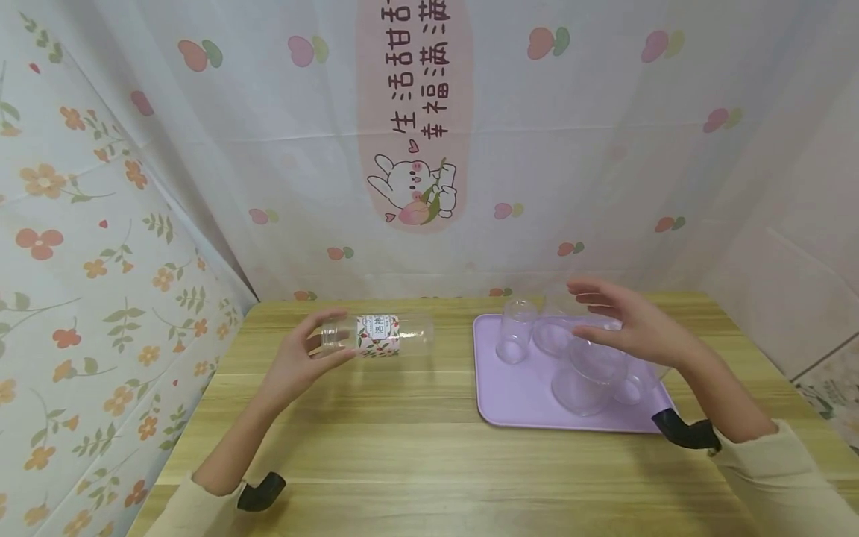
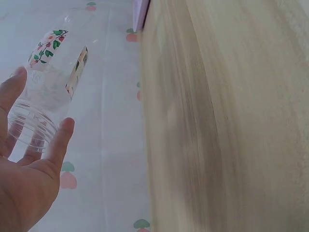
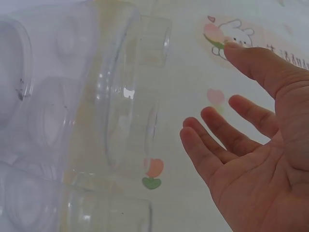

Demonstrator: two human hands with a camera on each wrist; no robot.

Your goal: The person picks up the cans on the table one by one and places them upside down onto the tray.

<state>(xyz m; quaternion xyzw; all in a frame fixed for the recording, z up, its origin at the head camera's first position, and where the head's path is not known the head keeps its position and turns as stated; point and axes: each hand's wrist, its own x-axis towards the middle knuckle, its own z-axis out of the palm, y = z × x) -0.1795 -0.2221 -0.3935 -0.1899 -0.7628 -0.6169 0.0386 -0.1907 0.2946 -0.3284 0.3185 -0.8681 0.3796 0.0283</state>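
Note:
My left hand (image 1: 298,365) grips a clear jar (image 1: 379,335) by its threaded neck end. The jar lies tilted onto its side above the left of the table, its bottom pointing right, and carries a floral label with printed characters. In the left wrist view thumb and fingers wrap the ringed neck of the jar (image 2: 53,92), which shows no lid. Over the back right of a lilac tray (image 1: 513,406), my right hand (image 1: 634,324) hovers with fingers spread and nothing held. Beneath it stands a large clear vessel (image 1: 587,380), partly hidden behind the hand.
Also on the tray are a tall clear glass (image 1: 515,332) at its left and other transparent vessels, among them a round one (image 1: 553,335). The wooden table (image 1: 396,455) reaches back to a printed curtain (image 1: 302,164). A floral curtain (image 1: 101,298) borders the left side.

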